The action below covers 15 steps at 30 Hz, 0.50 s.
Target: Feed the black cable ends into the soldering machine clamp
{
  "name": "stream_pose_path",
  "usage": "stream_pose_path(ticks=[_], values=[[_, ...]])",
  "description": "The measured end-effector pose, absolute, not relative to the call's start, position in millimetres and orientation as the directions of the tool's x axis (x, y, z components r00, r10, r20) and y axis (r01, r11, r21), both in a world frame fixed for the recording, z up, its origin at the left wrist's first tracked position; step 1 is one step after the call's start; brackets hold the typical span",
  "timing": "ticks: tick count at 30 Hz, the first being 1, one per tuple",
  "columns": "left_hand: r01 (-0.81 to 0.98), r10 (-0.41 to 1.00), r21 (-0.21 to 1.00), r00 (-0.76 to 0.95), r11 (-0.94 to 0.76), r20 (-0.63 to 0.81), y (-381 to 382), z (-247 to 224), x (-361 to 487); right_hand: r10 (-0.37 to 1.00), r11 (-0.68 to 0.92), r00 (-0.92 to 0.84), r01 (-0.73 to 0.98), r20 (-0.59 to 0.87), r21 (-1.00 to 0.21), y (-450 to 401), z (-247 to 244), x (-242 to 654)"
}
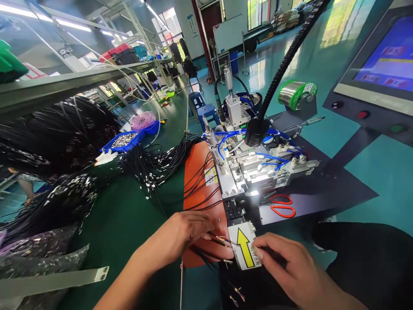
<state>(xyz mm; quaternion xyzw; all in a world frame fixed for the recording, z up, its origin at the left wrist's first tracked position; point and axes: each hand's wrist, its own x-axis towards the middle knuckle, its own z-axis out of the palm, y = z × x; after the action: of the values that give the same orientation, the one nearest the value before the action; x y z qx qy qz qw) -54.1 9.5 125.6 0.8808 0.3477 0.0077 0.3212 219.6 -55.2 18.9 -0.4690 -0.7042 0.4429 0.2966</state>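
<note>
My left hand [190,232] is closed around a thin black cable [214,237] over the orange board [201,174]. Stripped, copper-coloured wire ends [224,241] stick out of the cable to the right. My right hand [282,262] pinches with thumb and forefinger at the side of a white block with a yellow arrow [244,247]; anything between those fingertips is too small to name. More black cables [198,185] lie across the orange board and run into the machine [258,161]. Other cable ends [237,292] hang below my hands.
Red-handled scissors [282,206] lie on the machine's base. A solder wire spool [297,94] and a control panel [380,73] stand to the right. Bundled black cables [161,163], a blue tray [129,140] and a white glove [106,157] occupy the green table.
</note>
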Motion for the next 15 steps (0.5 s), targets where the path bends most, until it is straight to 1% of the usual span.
stream_pose_path(ticks=[3,6,7,8,10,11,12,13,14,15], values=[[0.579,0.604,0.573,0.778,-0.581,-0.173,23,116,-52,0.941,0.142,-0.339,0.387,0.002,-0.911,-51,20,217],[0.650,0.702,0.482,0.706,-0.587,-0.097,26,102,-45,0.950,0.164,-0.309,0.401,0.036,-0.901,-50,20,209],[0.666,0.723,0.439,0.689,-0.603,-0.053,24,98,-43,0.949,0.172,-0.311,0.412,0.039,-0.895,-50,19,206],[0.656,0.713,0.415,0.701,-0.630,-0.025,22,95,-42,0.949,0.176,-0.314,0.421,0.040,-0.890,-51,16,204],[0.559,0.613,0.438,0.790,-0.704,-0.022,17,93,-45,0.947,0.185,-0.317,0.425,0.046,-0.886,-52,10,201],[0.514,0.575,0.473,0.818,-0.715,-0.020,14,96,-52,0.947,0.193,-0.317,0.428,0.053,-0.883,-53,6,200],[0.498,0.577,0.507,0.817,-0.704,-0.003,12,101,-62,0.943,0.207,-0.328,0.434,0.061,-0.877,-53,4,199],[0.529,0.628,0.529,0.778,-0.664,0.010,10,107,-76,0.937,0.228,-0.341,0.443,0.072,-0.867,-53,2,199],[0.599,0.717,0.528,0.697,-0.602,0.027,8,114,-91,0.928,0.255,-0.362,0.448,0.087,-0.857,-52,1,198],[0.689,0.808,0.497,0.588,-0.527,0.042,6,121,-107,0.919,0.283,-0.380,0.451,0.105,-0.846,-51,1,197]])
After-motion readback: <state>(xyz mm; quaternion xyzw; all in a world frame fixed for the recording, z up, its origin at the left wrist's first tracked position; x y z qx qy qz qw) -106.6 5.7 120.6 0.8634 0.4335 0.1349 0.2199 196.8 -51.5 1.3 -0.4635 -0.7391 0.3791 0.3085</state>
